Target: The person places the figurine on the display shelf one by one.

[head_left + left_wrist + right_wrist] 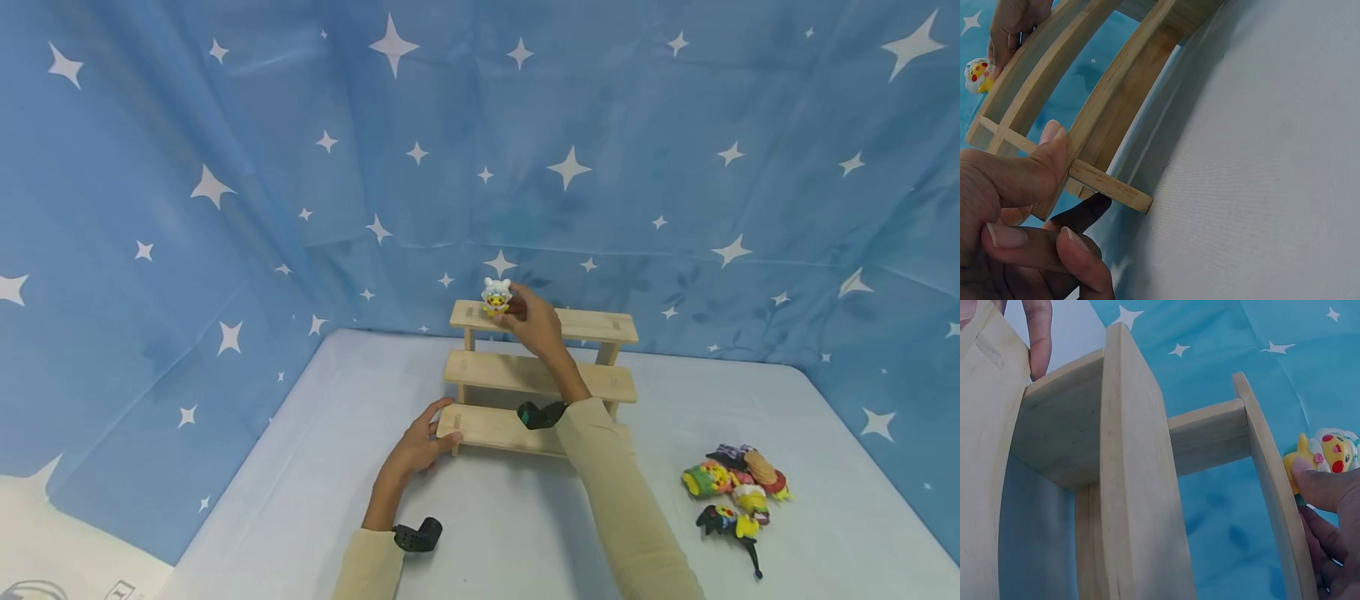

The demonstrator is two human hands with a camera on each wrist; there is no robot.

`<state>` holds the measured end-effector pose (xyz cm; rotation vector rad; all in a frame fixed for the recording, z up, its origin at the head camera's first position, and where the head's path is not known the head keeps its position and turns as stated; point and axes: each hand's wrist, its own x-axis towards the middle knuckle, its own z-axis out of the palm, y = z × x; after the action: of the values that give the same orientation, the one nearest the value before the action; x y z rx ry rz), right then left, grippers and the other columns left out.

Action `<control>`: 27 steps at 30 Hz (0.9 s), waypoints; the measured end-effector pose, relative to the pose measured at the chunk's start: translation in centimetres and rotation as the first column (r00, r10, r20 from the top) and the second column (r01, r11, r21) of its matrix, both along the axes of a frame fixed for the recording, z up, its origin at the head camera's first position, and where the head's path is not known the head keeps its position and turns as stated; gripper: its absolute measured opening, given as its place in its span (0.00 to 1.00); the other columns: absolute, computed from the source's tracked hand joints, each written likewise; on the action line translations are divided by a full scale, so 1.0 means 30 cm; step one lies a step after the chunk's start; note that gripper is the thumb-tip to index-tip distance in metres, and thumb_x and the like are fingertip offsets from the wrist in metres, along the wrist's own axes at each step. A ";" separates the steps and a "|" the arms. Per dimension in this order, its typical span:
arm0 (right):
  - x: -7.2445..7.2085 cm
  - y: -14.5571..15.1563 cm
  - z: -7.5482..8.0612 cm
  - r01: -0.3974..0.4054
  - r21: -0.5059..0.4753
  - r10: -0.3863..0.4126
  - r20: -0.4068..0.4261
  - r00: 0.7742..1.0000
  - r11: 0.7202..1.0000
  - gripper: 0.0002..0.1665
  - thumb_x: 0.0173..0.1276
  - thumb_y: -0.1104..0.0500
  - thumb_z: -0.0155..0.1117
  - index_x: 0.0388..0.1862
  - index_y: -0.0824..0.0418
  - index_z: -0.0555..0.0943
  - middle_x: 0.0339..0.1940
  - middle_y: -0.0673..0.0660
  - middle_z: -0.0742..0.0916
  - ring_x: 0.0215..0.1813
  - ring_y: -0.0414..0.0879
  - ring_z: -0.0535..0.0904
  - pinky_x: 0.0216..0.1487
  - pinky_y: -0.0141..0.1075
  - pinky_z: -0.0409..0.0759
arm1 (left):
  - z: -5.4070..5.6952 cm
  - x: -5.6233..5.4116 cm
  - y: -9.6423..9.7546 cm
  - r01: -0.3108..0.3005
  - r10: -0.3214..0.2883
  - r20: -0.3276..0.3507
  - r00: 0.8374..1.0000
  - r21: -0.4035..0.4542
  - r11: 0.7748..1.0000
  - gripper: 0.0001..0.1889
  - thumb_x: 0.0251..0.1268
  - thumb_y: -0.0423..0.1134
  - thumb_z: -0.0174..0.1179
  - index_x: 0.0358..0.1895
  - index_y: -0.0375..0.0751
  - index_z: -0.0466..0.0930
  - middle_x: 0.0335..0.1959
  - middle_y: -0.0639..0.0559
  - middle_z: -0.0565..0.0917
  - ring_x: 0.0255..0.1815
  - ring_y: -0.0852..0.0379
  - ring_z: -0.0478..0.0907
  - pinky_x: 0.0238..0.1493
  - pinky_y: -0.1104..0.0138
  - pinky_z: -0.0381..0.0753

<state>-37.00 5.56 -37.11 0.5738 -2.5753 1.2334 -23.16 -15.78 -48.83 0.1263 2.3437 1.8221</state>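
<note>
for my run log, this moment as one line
right hand: holds white-hooded figure at top shelf | left hand: grips bottom shelf | other figures: on table

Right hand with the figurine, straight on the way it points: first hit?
Probably the blue star-print curtain behind the wooden stand, past the figurine in the right hand; the gap's depth is unclear in the head view.

Right thumb hides part of figurine; sleeve hides part of shelf; heaped toys partly obscure one another.
</note>
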 end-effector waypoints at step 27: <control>-0.020 -0.014 -0.029 0.074 0.057 -0.065 -0.151 0.986 0.996 0.36 0.64 0.50 0.70 0.69 0.58 0.72 0.43 0.57 0.89 0.41 0.52 0.85 0.43 0.47 0.79 | -0.006 -0.014 0.002 -0.035 0.039 0.050 0.998 -0.077 0.996 0.37 0.66 0.41 0.64 0.75 0.50 0.57 0.60 0.37 0.79 0.09 0.61 0.58 0.15 0.71 0.62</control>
<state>-37.59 5.13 -37.96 0.5608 -2.4935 1.0492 -23.60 -15.71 -49.01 0.0259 2.3916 1.7279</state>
